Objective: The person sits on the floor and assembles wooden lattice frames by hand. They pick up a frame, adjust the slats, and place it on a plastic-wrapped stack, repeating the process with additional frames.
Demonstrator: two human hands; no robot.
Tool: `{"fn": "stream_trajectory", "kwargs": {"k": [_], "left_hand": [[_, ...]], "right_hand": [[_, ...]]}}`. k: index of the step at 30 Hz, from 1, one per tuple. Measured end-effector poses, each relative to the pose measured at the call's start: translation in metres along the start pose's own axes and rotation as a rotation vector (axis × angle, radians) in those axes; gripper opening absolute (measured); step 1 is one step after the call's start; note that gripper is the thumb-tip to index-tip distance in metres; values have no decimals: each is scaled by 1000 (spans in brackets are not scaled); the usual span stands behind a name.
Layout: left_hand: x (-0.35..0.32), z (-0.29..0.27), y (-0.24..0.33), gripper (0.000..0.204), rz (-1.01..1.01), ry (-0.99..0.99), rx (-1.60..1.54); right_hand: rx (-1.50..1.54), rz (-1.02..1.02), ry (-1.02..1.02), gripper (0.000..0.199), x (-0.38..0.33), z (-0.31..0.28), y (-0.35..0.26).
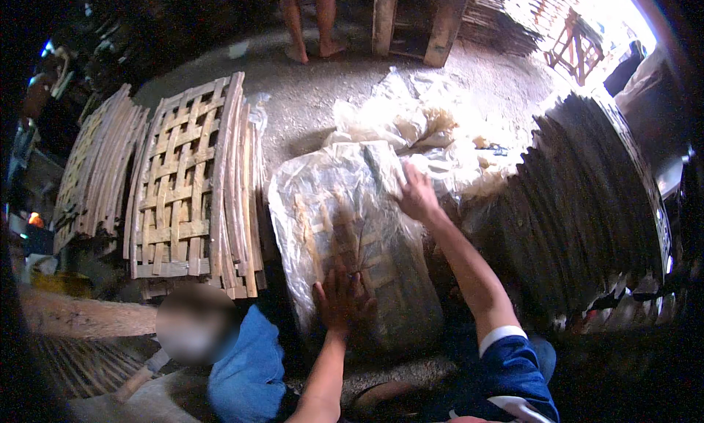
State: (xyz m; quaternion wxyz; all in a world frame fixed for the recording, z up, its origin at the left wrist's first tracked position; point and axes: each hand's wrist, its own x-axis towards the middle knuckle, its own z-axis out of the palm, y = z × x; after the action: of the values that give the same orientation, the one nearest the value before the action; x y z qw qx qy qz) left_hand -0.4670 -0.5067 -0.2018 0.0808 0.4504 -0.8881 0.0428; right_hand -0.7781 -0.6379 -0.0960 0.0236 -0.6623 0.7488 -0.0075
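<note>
A clear plastic sheet (290, 181) lies wrinkled over a woven bamboo-strip rack (374, 265) in front of me, and the lattice shows through it. My left hand (343, 300) rests flat on the near part of the sheet, fingers spread. At the far right edge of the covered rack is my right hand (418, 193), its fingers stretched out and the thumb apart, touching the plastic. Glare partly washes out its fingertips. Beyond it a heap of crumpled clear plastic (411, 111) lies on the ground.
Stacked woven racks (180, 181) stand on the left, with another stack (92, 174) farther left. A dark stack of racks (587, 210) rises at the right. Someone's bare legs (312, 27) stand beyond, beside wooden posts (447, 23). Blue cloth (249, 364) is near my left arm.
</note>
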Motion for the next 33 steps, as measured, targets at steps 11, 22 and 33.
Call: {"fn": "stream_trajectory", "kwargs": {"k": [11, 22, 33], "left_hand": [[-8, -6, -2, 79, 1, -62, 19], [-22, 18, -20, 78, -13, 57, 18], [-18, 4, -82, 53, -433, 548, -762]], "right_hand": [[52, -303, -173, 65, -42, 26, -49], [668, 280, 103, 71, -120, 43, -17], [545, 45, -358, 66, -187, -122, 11]]}}
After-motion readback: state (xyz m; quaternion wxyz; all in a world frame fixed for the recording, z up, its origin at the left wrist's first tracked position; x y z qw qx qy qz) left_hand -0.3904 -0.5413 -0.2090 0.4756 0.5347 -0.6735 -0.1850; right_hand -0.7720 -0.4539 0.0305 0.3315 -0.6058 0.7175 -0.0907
